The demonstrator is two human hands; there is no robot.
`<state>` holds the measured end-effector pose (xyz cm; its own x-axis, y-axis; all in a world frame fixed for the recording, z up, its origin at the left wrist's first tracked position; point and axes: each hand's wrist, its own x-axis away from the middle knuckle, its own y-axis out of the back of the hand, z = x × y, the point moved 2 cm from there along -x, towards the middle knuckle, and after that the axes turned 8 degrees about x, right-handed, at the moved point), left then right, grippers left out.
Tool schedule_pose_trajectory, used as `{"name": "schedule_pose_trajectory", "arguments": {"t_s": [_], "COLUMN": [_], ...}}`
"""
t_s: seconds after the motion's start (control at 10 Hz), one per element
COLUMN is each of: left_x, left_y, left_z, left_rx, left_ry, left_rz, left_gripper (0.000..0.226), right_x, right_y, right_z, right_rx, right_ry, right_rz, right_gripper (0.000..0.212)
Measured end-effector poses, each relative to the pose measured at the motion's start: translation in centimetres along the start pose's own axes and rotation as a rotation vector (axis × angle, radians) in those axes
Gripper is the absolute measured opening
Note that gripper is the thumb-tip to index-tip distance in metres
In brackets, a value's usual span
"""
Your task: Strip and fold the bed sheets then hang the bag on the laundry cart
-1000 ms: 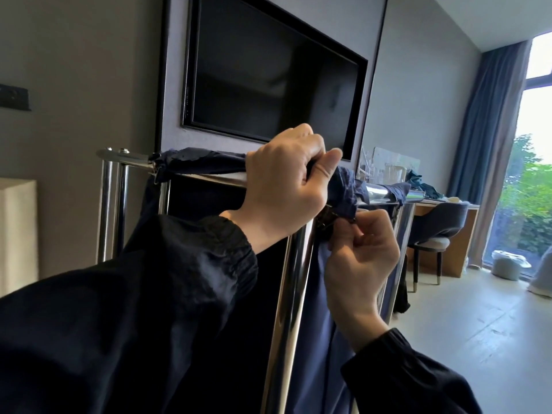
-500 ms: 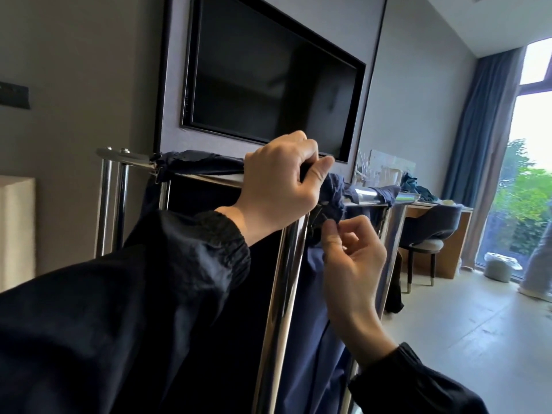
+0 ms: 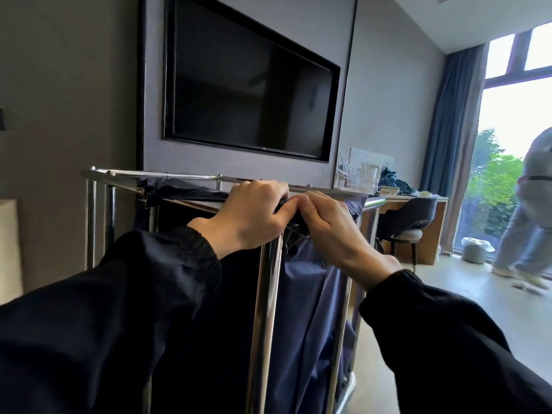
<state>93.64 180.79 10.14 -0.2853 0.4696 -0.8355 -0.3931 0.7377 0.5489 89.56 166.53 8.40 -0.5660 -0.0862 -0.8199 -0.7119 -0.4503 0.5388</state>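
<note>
A chrome laundry cart [image 3: 264, 294] stands right in front of me, its top rails at chest height. A dark navy laundry bag [image 3: 307, 294] hangs inside the frame, its rim folded over the near top rail. My left hand [image 3: 251, 215] grips the bag's rim on the rail above the near upright post. My right hand [image 3: 328, 225] pinches the bag fabric right beside it, fingertips touching the left thumb. A small black clip or tie shows just under the two hands. No bed sheets are in view.
A dark TV [image 3: 248, 85] is set in the wall behind the cart. At the right stand a desk [image 3: 430, 222] and a grey chair [image 3: 409, 216]. Another person [image 3: 525, 222] walks by the window at far right, near blue curtains [image 3: 451, 138].
My right hand rose from under the rail to the top, meeting the left hand. The view lifted, showing the cart's top frame. A person came into view at the right.
</note>
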Motion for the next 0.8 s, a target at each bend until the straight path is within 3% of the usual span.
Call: {"name": "schedule_pose_trajectory", "arguments": {"t_s": [0.2,0.3,0.5,0.7,0.8], "left_x": [-1.2,-1.9,-1.8,-4.2,-6.7], "left_y": [1.1,1.0,0.9,2.9,4.0], "left_z": [2.0,2.8,2.3,1.5,1.5], "left_rx": [0.224,0.215,0.133,0.228,0.217], "left_ry": [0.032,0.043,0.096,0.160,0.262], "left_rz": [0.298,0.326,0.321,0.447,0.531], "left_gripper": [0.042,0.047,0.049,0.028,0.023], "right_x": [-0.9,-1.3,-2.2,-6.0,-8.6], "right_y": [-1.0,-1.6,-0.9,1.5,2.6], "right_z": [-0.6,-0.5,0.0,0.7,1.6], "right_rx": [-0.009,-0.009,0.042,0.085,0.079], "right_ry": [0.043,0.033,0.031,0.068,-0.093], "right_rz": [-0.074,-0.099,0.039,0.526,0.711], "right_gripper": [0.033,0.027,0.024,0.019,0.015]}}
